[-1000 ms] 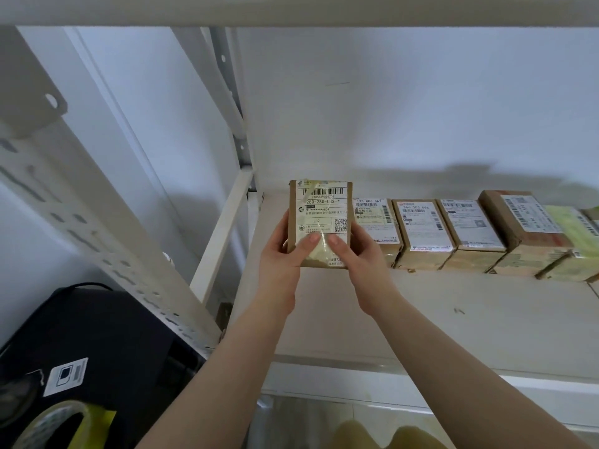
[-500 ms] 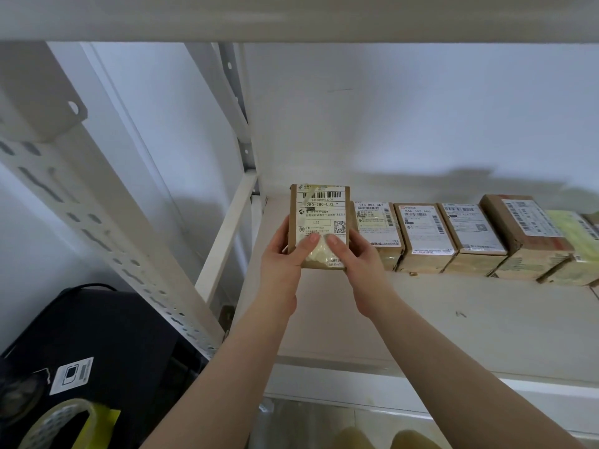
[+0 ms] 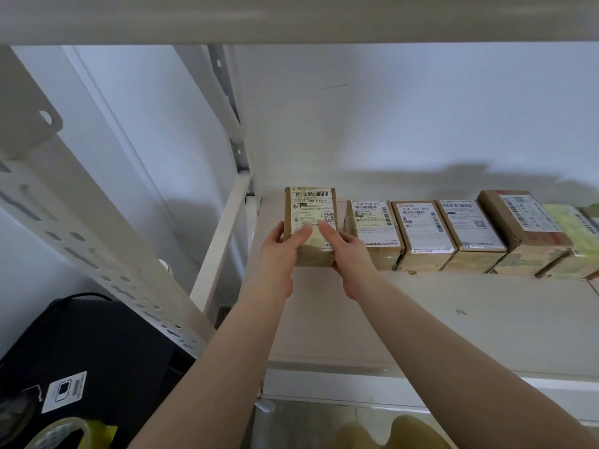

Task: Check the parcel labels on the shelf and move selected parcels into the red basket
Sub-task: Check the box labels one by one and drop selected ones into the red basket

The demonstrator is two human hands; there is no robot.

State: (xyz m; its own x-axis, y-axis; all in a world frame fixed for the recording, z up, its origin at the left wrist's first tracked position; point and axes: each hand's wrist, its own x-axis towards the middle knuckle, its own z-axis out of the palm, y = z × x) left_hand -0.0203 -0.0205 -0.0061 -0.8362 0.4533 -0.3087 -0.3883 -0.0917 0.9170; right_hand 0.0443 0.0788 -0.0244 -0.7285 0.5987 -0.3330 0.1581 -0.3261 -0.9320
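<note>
A small brown cardboard parcel [image 3: 310,209] with a white label reading 280-280-L32 stands tilted up at the left end of a row on the white shelf [image 3: 453,319]. My left hand [image 3: 279,257] grips its left side with the thumb on the label. My right hand [image 3: 348,257] grips its right side, thumb also on the label. To its right lies a row of several labelled parcels, starting with the parcel marked 133 [image 3: 374,228] and the parcel marked 866 [image 3: 424,226]. The red basket is not in view.
A white perforated upright [image 3: 97,241] of the rack slants across the left. Below it sit a black bag [image 3: 97,351] and a roll of yellow tape [image 3: 64,432]. The upper shelf [image 3: 291,17] spans the top. The front half of the shelf board is bare.
The parcel has been lowered and tipped back toward the shelf at the row's left end, with both hands still holding it. The view has tilted slightly downward.
</note>
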